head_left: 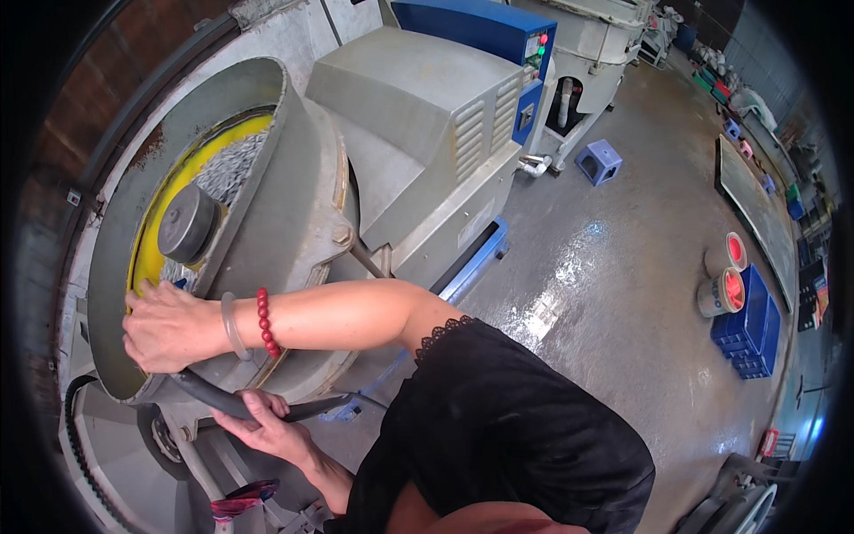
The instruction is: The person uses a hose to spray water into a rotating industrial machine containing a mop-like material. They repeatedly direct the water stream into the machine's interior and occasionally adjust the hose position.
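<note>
A dark grey hose (222, 402) runs low in front of the round metal tub (191, 98). My left hand (267, 436) is closed round this hose, thumb on top. Its upper end reaches the underside of my right hand (173, 329), which is at the tub's near left side, fingers bent inward. What those fingers hold is hidden; a red bead bracelet and a pale bangle circle that wrist. Inside, the tub has a yellow lining (165, 200), a heap of small grey pieces (233, 169) and a grey round hub (187, 224). A small blue bit shows beside my right fingers.
A grey machine housing (400, 98) with a blue control box (529, 89) adjoins the tub. Beyond stands a small blue-violet stool (599, 163) on a wet, shiny floor. Farther right are blue crates (747, 325) and buckets (721, 294) with red contents. A toothed black belt (78, 454) is at lower left.
</note>
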The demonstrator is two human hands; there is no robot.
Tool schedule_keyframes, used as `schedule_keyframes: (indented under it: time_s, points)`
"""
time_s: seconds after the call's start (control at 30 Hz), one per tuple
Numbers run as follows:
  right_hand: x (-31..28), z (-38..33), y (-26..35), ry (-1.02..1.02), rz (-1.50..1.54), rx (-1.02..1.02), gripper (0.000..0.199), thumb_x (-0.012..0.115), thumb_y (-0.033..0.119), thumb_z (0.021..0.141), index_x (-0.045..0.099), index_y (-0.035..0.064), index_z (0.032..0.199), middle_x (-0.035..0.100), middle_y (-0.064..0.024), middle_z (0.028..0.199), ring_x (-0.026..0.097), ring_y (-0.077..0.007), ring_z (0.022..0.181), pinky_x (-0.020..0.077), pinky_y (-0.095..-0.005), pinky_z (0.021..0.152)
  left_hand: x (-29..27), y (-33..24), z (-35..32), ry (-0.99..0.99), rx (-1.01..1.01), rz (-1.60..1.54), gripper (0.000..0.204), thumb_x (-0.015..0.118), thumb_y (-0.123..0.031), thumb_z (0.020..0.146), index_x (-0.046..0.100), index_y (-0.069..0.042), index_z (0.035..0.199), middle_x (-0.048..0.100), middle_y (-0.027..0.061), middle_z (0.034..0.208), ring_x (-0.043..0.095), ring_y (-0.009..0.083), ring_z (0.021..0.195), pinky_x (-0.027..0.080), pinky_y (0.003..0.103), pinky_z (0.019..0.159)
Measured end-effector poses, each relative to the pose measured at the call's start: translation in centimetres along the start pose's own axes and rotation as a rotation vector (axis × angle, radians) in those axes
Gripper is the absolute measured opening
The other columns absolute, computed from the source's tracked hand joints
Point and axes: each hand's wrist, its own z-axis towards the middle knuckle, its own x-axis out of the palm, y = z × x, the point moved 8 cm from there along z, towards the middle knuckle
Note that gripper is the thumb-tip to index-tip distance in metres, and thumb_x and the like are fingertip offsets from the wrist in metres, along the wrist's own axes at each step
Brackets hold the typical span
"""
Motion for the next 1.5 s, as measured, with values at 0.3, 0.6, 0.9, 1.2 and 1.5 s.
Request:
schedule_keyframes:
  time_s: [0.3, 0.6, 0.9, 1.2, 1.5]
  points:
    - [-2.6, -0.5, 1.7, -0.382, -0.079, -0.535, 0.033, 0.054, 0.019, 0.086, 0.058, -0.0004, 0.113, 0.052, -0.021, 0.115, 0.049, -0.0373, 0.111, 0.0398, -0.0485, 0.098, -6.8, -7.2, 0.2, -0.372, 0.118, 0.237, 0.048, 0.061, -0.008, 0.092, 0.04, -0.004, 0.135, 0.037, -0.0042, 0.06, 0.033, 0.0035, 0.045, 0.025, 0.02, 0.039]
    - [-23.3, -1.4, -14.0, -0.244, 0.157, 0.226, 0.041, 0.048, 0.031, 0.1, 0.055, 0.0094, 0.134, 0.065, -0.0103, 0.112, 0.058, -0.018, 0.111, 0.0446, -0.035, 0.096, -6.4, -12.6, 3.7, -0.277, 0.147, 0.111, 0.052, 0.065, -0.004, 0.089, 0.043, -0.001, 0.137, 0.043, -0.0036, 0.057, 0.034, 0.0046, 0.037, 0.029, 0.022, 0.033]
    - [-17.8, 0.8, -16.4, 0.132, -0.09, 0.214, 0.043, 0.046, 0.034, 0.102, 0.052, 0.0117, 0.137, 0.065, -0.009, 0.103, 0.059, -0.0182, 0.103, 0.0433, -0.034, 0.095, -7.3, -9.3, 6.6, -0.232, 0.1, 0.096, 0.056, 0.067, -0.004, 0.087, 0.044, -0.003, 0.139, 0.045, -0.0033, 0.056, 0.036, 0.0045, 0.036, 0.03, 0.022, 0.033]
    - [-15.8, 2.4, -21.4, 0.265, -0.111, 0.345, 0.051, 0.04, 0.046, 0.102, 0.051, 0.0126, 0.139, 0.066, -0.0102, 0.101, 0.059, -0.0203, 0.106, 0.0425, -0.0352, 0.097, -9.8, -5.2, 10.2, -0.147, 0.013, 0.247, 0.065, 0.069, -0.002, 0.085, 0.042, -0.006, 0.144, 0.056, 0.0025, 0.067, 0.048, 0.0076, 0.048, 0.039, 0.022, 0.043]
    - [-15.5, 1.6, -22.4, 0.192, 0.116, 0.489, 0.06, 0.035, 0.055, 0.101, 0.055, 0.0109, 0.136, 0.067, -0.0099, 0.099, 0.06, -0.0207, 0.104, 0.0443, -0.0348, 0.093, -10.1, -5.2, 13.5, -0.068, -0.021, 0.444, 0.064, 0.049, -0.04, 0.098, 0.033, -0.002, 0.146, 0.045, 0.0042, 0.047, 0.044, 0.0117, 0.033, 0.037, 0.024, 0.031]
